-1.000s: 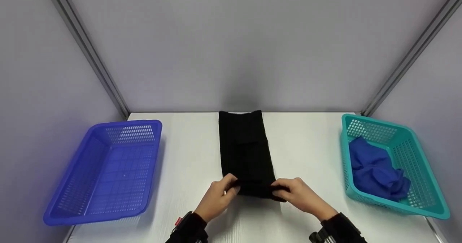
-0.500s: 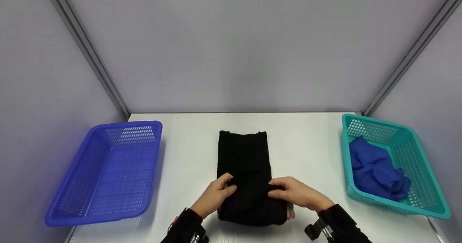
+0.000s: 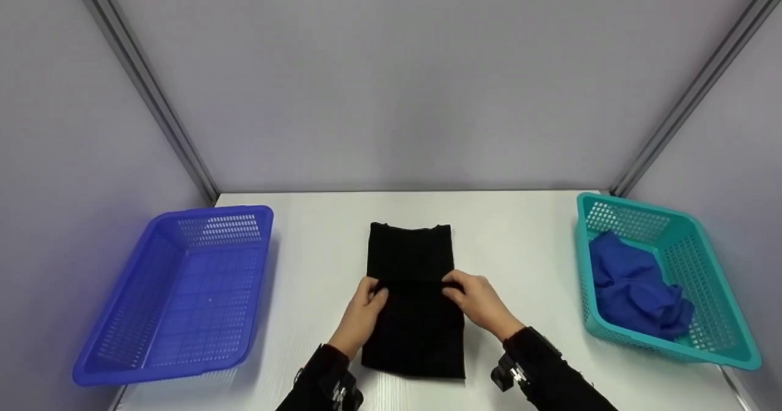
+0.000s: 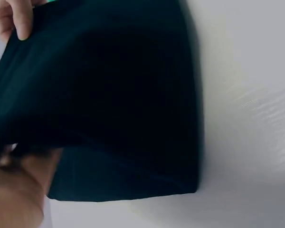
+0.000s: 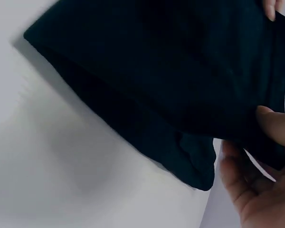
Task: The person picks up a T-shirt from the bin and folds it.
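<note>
A black piece of folded clothing [image 3: 416, 341] lies lengthwise on the white table in the head view; which garment it is, I cannot tell. My left hand [image 3: 359, 318] pinches its left side about halfway up, and my right hand [image 3: 481, 302] pinches the right side at a similar height. Between them a raised fold edge runs across the cloth. The right wrist view shows the right thumb on top of the black cloth [image 5: 147, 71], with the fingers beneath. In the left wrist view the left hand [image 4: 19, 190] is blurred, its fingertips hidden by the cloth.
On the left stands a blue plastic basket [image 3: 249, 331] with nothing in it. A teal basket [image 3: 721, 276] at the right contains a crumpled blue cloth [image 3: 638, 289]. Grey panels [image 3: 403, 81] wall in the back and sides of the white table [image 3: 519, 234].
The black clothing has come nearer and its near end now lies flat towards me. Both hands slid from its near end up to its middle, keeping a pinch on the sides.
</note>
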A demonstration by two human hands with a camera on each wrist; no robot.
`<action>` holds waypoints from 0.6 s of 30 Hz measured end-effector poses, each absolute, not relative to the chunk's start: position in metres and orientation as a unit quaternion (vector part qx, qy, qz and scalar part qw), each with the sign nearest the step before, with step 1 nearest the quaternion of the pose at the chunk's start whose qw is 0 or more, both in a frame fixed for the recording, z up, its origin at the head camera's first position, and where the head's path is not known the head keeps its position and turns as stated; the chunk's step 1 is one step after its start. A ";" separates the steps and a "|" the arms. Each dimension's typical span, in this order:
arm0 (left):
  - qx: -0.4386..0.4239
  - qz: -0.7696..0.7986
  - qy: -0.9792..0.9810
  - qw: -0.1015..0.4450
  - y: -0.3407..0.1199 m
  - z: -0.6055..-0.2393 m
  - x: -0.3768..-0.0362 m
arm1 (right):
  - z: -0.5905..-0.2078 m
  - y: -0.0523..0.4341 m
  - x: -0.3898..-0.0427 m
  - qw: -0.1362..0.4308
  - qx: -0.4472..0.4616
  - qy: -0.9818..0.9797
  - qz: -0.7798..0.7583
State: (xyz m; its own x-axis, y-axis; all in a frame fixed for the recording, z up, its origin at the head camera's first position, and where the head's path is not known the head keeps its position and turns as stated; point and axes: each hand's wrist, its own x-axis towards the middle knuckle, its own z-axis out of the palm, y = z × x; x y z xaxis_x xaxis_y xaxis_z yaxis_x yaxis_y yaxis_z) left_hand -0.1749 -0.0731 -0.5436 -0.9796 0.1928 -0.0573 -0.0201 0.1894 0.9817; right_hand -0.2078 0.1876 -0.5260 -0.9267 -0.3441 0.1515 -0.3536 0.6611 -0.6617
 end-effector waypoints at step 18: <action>0.041 0.641 0.746 0.176 -0.083 -0.571 -0.171 | -0.553 0.174 -0.218 0.025 0.172 -0.914 0.366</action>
